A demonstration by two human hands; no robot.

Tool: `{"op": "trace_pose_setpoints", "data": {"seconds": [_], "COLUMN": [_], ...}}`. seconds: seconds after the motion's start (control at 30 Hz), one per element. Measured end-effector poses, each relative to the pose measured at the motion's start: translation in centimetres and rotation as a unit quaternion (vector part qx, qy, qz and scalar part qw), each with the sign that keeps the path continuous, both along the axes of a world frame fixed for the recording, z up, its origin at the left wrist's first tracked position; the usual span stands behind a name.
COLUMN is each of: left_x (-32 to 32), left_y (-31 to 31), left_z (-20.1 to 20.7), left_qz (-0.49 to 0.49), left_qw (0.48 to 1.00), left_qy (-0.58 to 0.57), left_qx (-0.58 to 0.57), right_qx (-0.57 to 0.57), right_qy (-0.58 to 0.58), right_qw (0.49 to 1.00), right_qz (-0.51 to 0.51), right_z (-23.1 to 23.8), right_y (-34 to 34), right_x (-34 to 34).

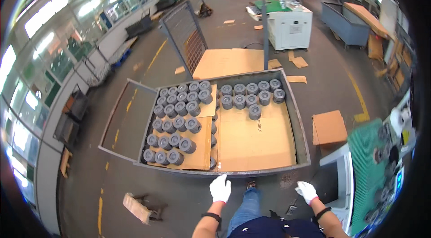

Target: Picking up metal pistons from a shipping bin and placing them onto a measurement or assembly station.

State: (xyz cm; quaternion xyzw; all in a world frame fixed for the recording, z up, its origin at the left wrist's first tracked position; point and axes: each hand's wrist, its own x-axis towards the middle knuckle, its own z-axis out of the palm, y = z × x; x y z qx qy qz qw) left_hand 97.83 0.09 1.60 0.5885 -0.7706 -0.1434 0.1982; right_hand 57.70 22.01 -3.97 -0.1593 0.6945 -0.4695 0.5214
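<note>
My left hand, in a white glove, hovers just by the near rim of a grey metal bin. Its fingers are loosely apart and nothing shows in them. To the right, my right hand, also gloved in white, is held off the bin's near right corner, fingers loosely apart with nothing visible in them. Inside the bin, grey cylindrical pistons stand on cardboard. Several rows of pistons fill the left half; on the right they stand along the far side. More show in the gap between the cardboard sheets.
A bench with a green mat and dark parts stands close on my right, beside a cardboard box. A small wooden stool is at the lower left. Beyond the bin are a mesh-sided cart and a white cabinet.
</note>
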Motion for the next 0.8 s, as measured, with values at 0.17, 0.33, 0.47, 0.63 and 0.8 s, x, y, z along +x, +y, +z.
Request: {"op": "trace_pose_setpoints", "data": {"seconds": [0.17,0.33,0.47,0.63,0.8], "left_x": [0.5,-3.4,-4.7,-4.4,-4.4], "left_y": [-9.9,-11.5,-12.0,-11.9,-11.9], "left_z": [-3.1,-4.8,-4.3,-4.2,-4.6], "left_qz": [0.002,0.086,0.129,0.139,0.136], "left_qw": [0.999,0.938,0.933,0.943,0.963], "left_qy": [-0.029,-0.236,-0.229,-0.228,-0.182], "left_qx": [0.032,0.239,0.248,0.199,0.145], "right_qx": [-0.041,0.031,0.066,0.124,0.161], "right_qy": [0.321,0.308,0.364,0.396,0.277], "right_qw": [0.889,0.864,0.82,0.828,0.922], "right_qz": [0.323,0.398,0.437,0.376,0.216], "right_z": [6.2,8.2,3.9,-2.6,-6.8], "right_y": [-21.9,-36.3,-46.2,-53.7,-55.6], "right_x": [2.2,2.7,0.9,2.2,2.2]}}
